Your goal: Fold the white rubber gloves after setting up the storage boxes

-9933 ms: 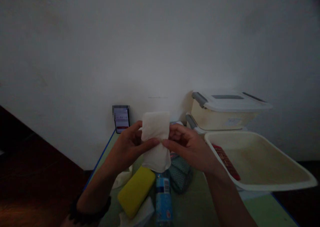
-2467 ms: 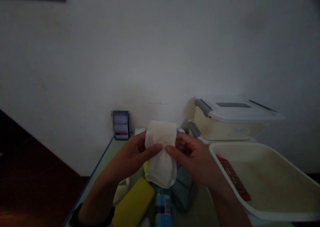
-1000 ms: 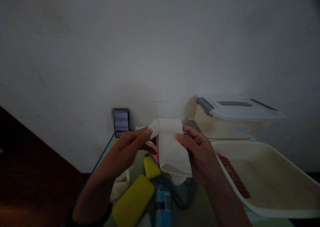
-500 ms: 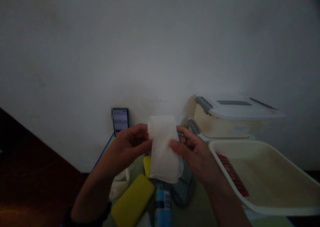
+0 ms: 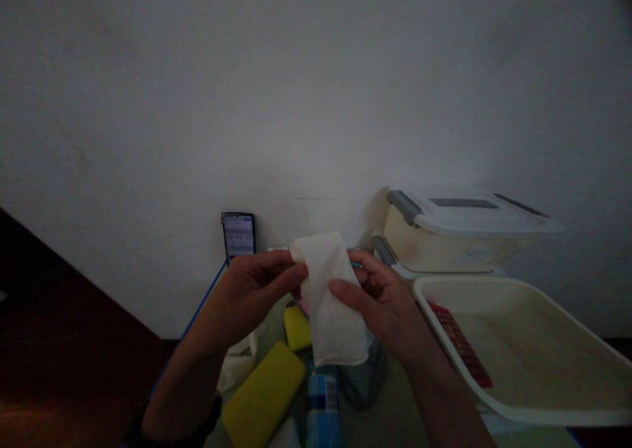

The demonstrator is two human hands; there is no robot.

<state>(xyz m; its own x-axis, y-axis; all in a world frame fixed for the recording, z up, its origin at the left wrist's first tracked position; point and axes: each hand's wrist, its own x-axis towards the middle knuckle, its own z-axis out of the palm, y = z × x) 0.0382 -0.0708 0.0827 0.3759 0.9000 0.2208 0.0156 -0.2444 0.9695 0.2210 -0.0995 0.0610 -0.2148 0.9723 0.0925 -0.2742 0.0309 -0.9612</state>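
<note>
A white sock [image 5: 328, 316], doubled over, hangs between my two hands above the table, its hemmed end pointing down. My left hand [image 5: 264, 286] pinches its upper left edge between thumb and fingers. On the right side, my right hand [image 5: 372, 296] grips it, thumb on the front and fingers behind. The back of the sock is hidden. Below it stands a blue-labelled plastic bottle [image 5: 323, 412]. A large yellow sponge [image 5: 264, 395] and a smaller yellow piece [image 5: 296, 328] lie to the left, and a grey-green textured cloth item [image 5: 364, 379] lies to the right, partly covered.
A phone [image 5: 239, 237] leans on the wall at the back left. White fabric [image 5: 237, 367] lies by the left forearm. On the right are a white basin [image 5: 523, 342] with a red packet [image 5: 461, 346] inside, and a lidded storage box [image 5: 444, 244] behind it.
The sock was turned and opened at its fold a second ago, then straightened. Now it slants down to the right, with my right thumb farther in across its front. Both hands keep hold of it.
</note>
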